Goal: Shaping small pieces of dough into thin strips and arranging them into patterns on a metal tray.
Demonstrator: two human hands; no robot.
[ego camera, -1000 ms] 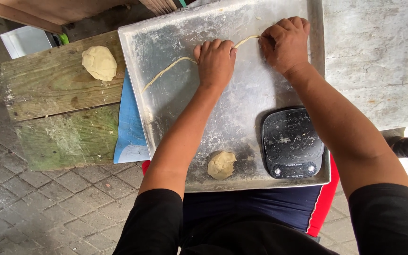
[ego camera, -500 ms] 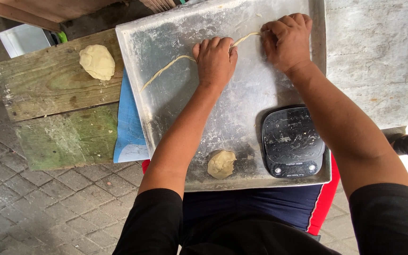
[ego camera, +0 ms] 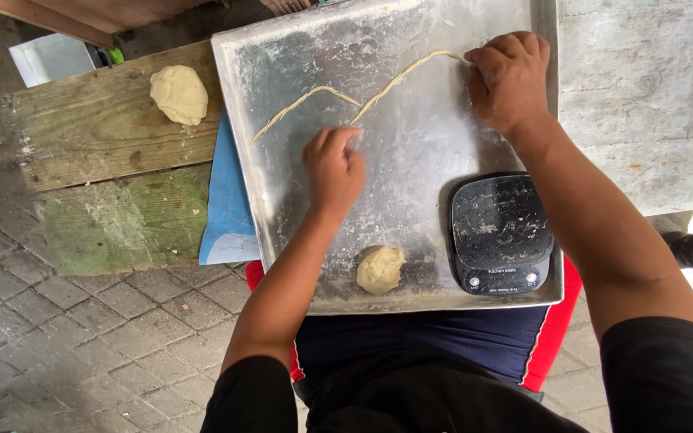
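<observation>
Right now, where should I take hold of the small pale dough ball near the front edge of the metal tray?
Grip the small pale dough ball around its rounded sides from above. It sits free on the metal tray, clear of the black kitchen scale, so fingers fit on both sides.

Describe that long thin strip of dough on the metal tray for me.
The dough strip is pale yellow, soft-looking, rolled into a thin rope. It lies flat across the far part of the floured metal tray, bent in a zigzag. The right hand pinches its right end; the left hand rests just below its middle, seemingly off it.
</observation>
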